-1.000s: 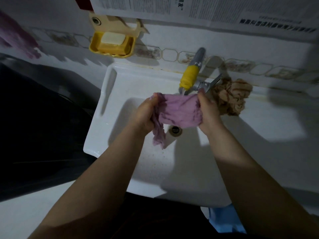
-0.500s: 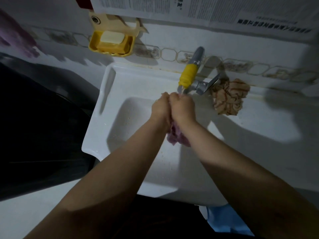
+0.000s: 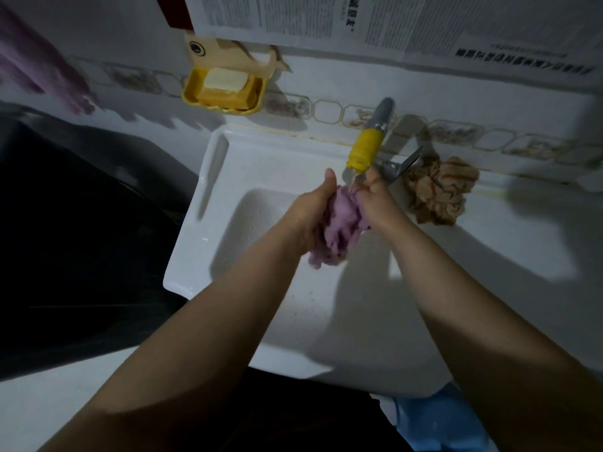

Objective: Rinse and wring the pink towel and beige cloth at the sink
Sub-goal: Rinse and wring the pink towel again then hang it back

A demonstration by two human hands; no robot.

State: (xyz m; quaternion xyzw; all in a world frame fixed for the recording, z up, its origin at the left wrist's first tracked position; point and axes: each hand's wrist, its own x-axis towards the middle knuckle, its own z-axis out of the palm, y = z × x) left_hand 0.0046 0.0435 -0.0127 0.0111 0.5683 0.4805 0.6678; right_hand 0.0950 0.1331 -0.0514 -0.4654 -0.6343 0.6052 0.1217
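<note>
The left hand [image 3: 310,210] and the right hand [image 3: 375,194] are both gripping the bunched pink towel [image 3: 339,230] under the tap [image 3: 363,151] over the sink [image 3: 208,223], probably rinsing it; wringing is coming next, while the beige cloth [image 3: 439,190] is waiting on the ledge

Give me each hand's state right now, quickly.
Left hand: grips the bunched pink towel.
Right hand: grips the same pink towel from the other side.
</note>
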